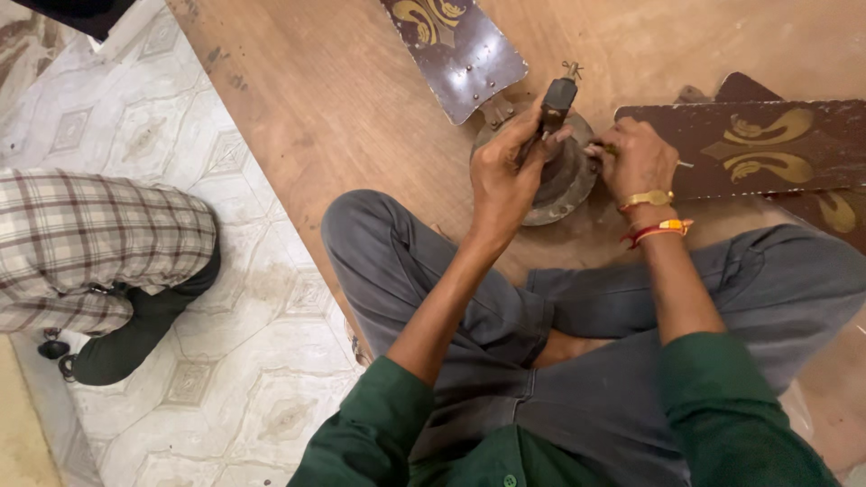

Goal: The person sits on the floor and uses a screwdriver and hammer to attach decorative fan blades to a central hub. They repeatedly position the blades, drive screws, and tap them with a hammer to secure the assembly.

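Note:
A ceiling fan motor (564, 185), round and dusty grey, lies on a wooden board (361, 99) in front of my crossed legs. My left hand (505, 171) grips the dark downrod stem (557, 99) that rises from the motor's middle. My right hand (636, 158) rests at the motor's right side, closed on a thin tool (683, 164) whose tip pokes out past my fingers. Brown fan blades with gold ornament lie about the motor: one blade (456, 50) at the top, another blade (767, 144) to the right.
Another person (99, 252) in a checked shirt and dark trousers sits at the left on the patterned tile floor (253, 361). A third blade (834, 212) peeks out under the right one. The board's left edge runs diagonally past my left knee.

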